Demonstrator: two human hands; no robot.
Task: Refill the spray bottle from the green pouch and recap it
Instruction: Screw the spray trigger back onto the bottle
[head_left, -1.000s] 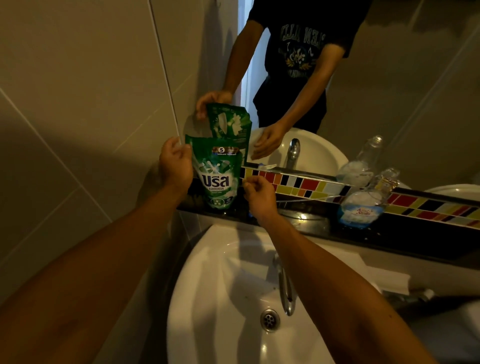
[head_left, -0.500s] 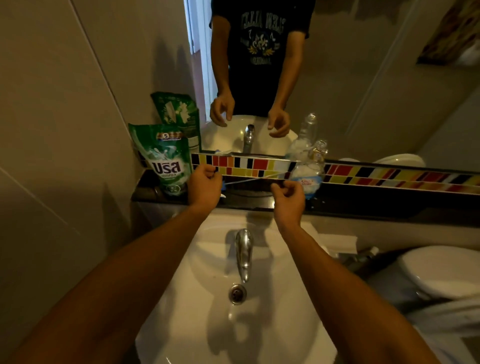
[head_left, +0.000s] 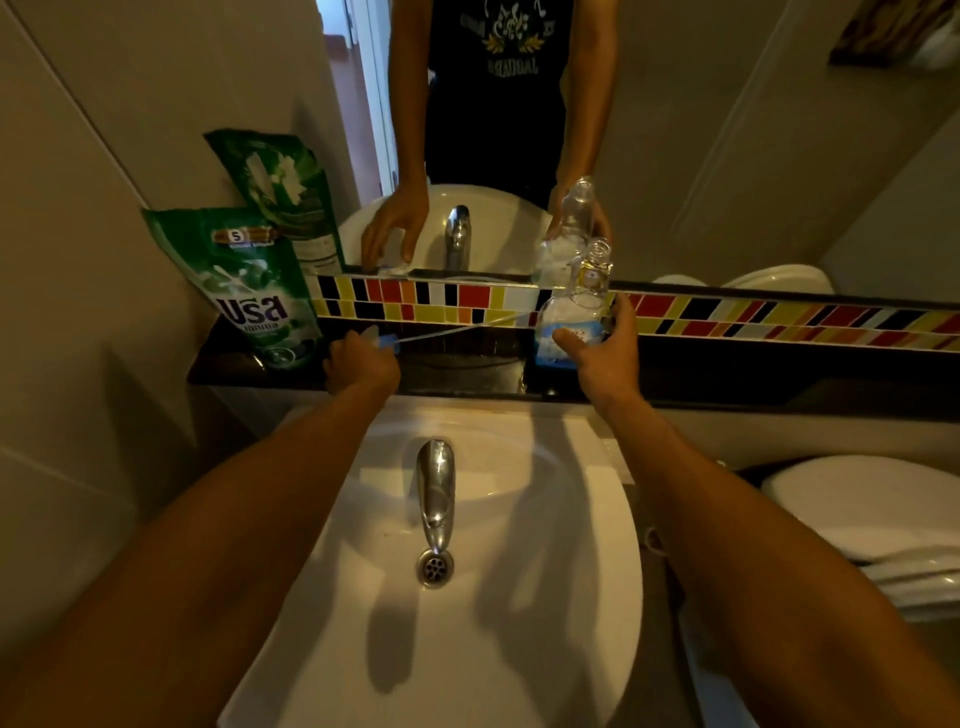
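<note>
A white sink (head_left: 519, 649) fills the lower view, its chrome tap (head_left: 435, 488) pointing at the drain. Behind it runs a dark ledge surface (head_left: 467, 376) under a mirror edged with coloured tiles. The green pouch (head_left: 249, 286) stands upright at the ledge's left end, leaning against the wall; its front reads "Usa" in large white letters, with a "5" badge above, and the smaller print is too fine to read. The spray bottle (head_left: 574, 312) stands uncapped on the ledge, right of the tap; its blue label cannot be read. The right hand (head_left: 605, 348) curls around the bottle's lower body, thumb across the label. The left hand (head_left: 361, 364) is closed around the spray head (head_left: 379, 338), whose thin dip tube stretches toward the bottle. Pouring looks finished, so recapping is the step in hand. The next move calls for feeding the tube into the neck and screwing the head down while the right hand steadies the bottle.
</note>
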